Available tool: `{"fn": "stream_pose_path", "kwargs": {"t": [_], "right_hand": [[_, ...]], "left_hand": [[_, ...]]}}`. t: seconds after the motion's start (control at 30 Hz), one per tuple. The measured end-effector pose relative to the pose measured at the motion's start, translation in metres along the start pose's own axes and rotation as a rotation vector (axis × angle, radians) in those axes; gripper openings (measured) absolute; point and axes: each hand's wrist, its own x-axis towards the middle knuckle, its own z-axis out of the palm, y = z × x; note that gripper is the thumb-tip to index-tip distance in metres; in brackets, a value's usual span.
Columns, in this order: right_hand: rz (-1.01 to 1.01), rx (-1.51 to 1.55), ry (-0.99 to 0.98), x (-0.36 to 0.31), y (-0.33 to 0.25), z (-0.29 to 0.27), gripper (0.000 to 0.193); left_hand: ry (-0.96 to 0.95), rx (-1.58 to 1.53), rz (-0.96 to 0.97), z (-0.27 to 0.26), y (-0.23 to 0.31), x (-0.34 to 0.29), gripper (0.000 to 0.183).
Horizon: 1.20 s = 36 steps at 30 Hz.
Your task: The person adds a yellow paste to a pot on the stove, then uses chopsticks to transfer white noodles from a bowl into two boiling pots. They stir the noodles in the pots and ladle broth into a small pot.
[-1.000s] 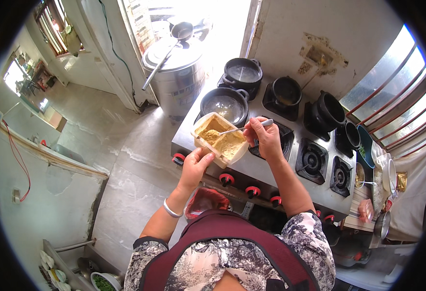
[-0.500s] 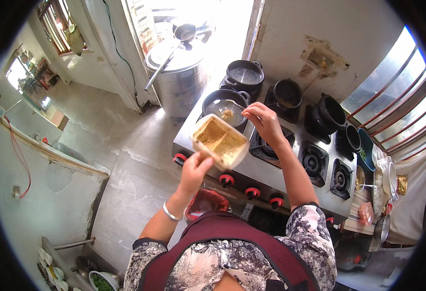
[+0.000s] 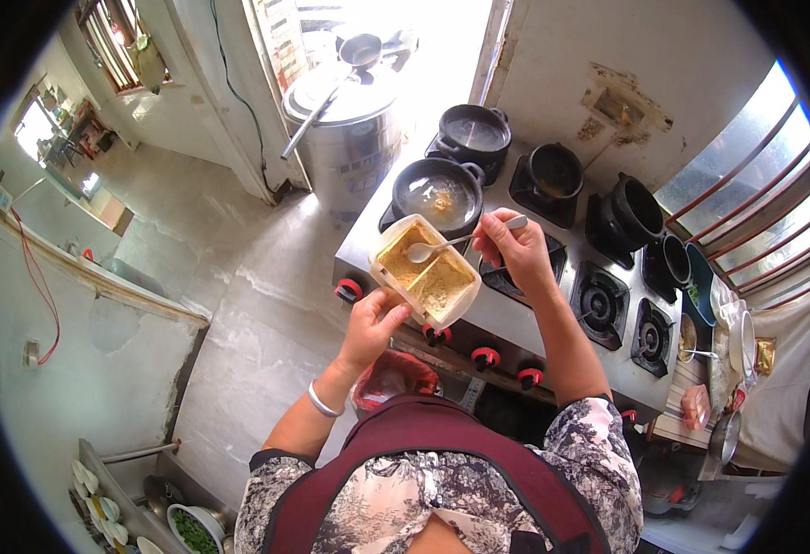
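Head view: the left hand (image 3: 374, 323) grips the near-left edge of a two-part box (image 3: 468, 300) of yellowish powder, held up over the front of the stove (image 3: 365, 240). The right hand (image 3: 516, 249) pinches a spoon (image 3: 420, 251), its bowl over the box's left compartment. Just beyond, a black pot (image 3: 466, 224) of liquid is partly hidden by the box; the right hand partly covers a burner. Another bare burner (image 3: 601, 303) lies rightward; a lidded steel drum (image 3: 359, 152) bearing a ladle (image 3: 360, 53) stands behind, leftward.

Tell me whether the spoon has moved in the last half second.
Yes: the spoon has moved toward the person, judged against the pot; it was over that, and its bowl is now over the box.
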Motion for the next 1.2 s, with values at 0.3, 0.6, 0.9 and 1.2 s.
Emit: {"fn": "stream_pose_path", "kwargs": {"t": [0.3,0.6,0.9,1.2], "right_hand": [[-0.187,-0.132,-0.163,-0.006,-0.007,-0.003,0.016],[-0.055,0.014,-0.087,-0.019,0.017,0.010,0.025],[0.021,0.200,0.012,-0.010,0.031,-0.004,0.027],[0.143,0.396,0.117,0.001,0.036,-0.013,0.024]], "left_hand": [[0.000,0.113,0.021,-0.003,-0.010,0.004,0.022],[0.030,0.180,0.007,0.001,-0.006,0.008,0.023],[-0.002,-0.001,-0.104,0.005,-0.001,0.013,0.021],[0.050,-0.173,-0.109,0.008,-0.004,0.020,0.017]]}}
